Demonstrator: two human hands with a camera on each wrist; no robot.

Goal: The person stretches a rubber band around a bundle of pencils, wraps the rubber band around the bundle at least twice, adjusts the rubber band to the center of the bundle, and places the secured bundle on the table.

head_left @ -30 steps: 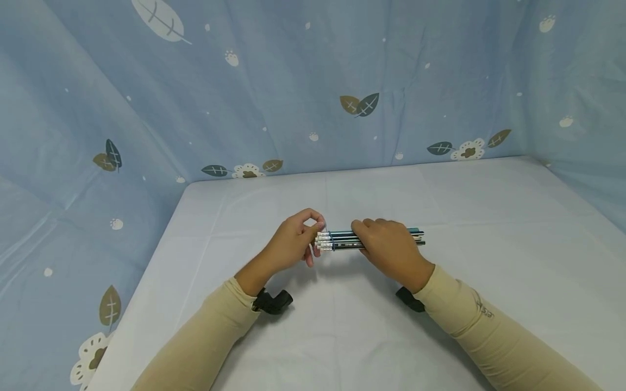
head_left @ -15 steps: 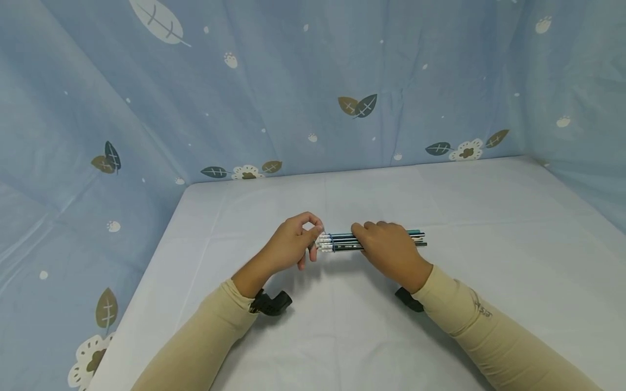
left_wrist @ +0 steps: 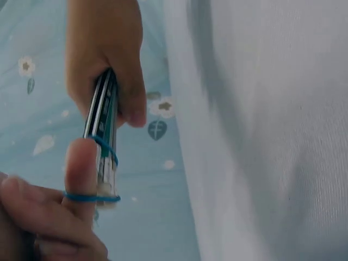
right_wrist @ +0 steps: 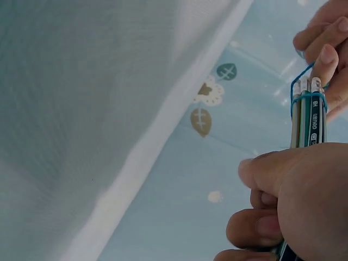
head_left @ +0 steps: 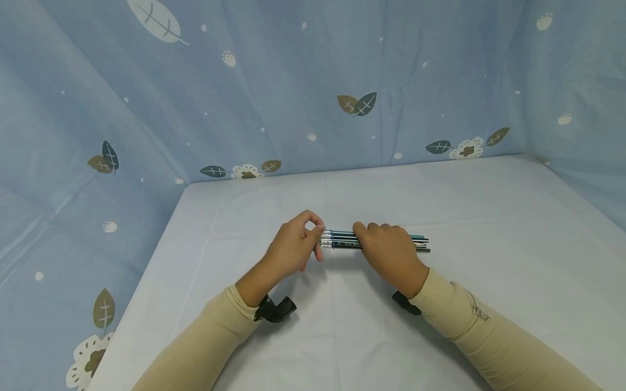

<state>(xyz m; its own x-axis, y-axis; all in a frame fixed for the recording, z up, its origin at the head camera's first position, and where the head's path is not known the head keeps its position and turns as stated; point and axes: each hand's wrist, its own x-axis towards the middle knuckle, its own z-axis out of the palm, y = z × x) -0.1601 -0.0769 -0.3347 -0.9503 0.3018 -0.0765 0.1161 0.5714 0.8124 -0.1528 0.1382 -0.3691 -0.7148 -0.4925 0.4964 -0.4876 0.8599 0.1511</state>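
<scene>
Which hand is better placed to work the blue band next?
Likely the left hand: the blue band is hooked on it, beside the eraser ends of the pencils. The right hand grips them farther along.

Left forearm [head_left: 198, 342], sleeved, slants up from lower left of the head view to the left hand [head_left: 289, 250], just left of centre, thumb and index finger bowed into a ring, tips close together. Right forearm [head_left: 494, 331], likewise sleeved, angles in from lower right; right hand [head_left: 391, 252] lies right of centre, back uppermost, fingers curled in a grip, bulking large at lower right of its own wrist view.
</scene>
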